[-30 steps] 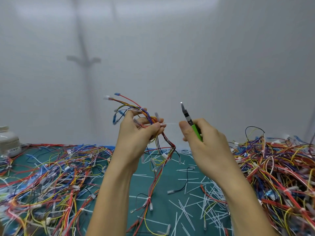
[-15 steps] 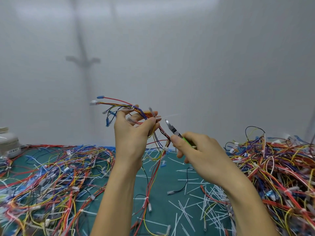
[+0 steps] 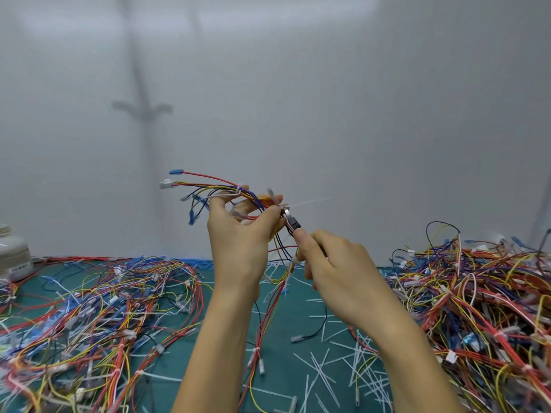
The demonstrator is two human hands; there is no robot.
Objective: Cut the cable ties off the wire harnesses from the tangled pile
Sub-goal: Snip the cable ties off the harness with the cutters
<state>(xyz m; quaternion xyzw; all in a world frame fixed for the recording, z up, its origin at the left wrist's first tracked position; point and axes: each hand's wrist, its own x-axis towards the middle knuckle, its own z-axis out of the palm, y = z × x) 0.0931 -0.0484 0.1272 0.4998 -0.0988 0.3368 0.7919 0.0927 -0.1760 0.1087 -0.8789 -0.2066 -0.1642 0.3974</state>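
Note:
My left hand (image 3: 238, 236) holds a wire harness (image 3: 214, 187) up in front of the wall, its red, yellow and blue wires fanning out to the left and trailing down to the table. A white cable tie (image 3: 310, 201) sticks out to the right from the bundle by my left thumb. My right hand (image 3: 337, 263) grips a small cutter (image 3: 290, 222), and the cutter's jaws sit at the base of that tie, against the bundle. The cutter's handle is hidden inside my right hand.
A tangled pile of harnesses (image 3: 477, 299) fills the right side of the green mat (image 3: 286, 356). Another spread of wires (image 3: 89, 308) covers the left. Several cut white ties (image 3: 325, 374) litter the middle. A white container (image 3: 12, 257) stands at the far left.
My right hand swung the cutter from pointing upward, down and left, until its jaws reached the tie at the bundle. My left hand shifted the harness slightly left.

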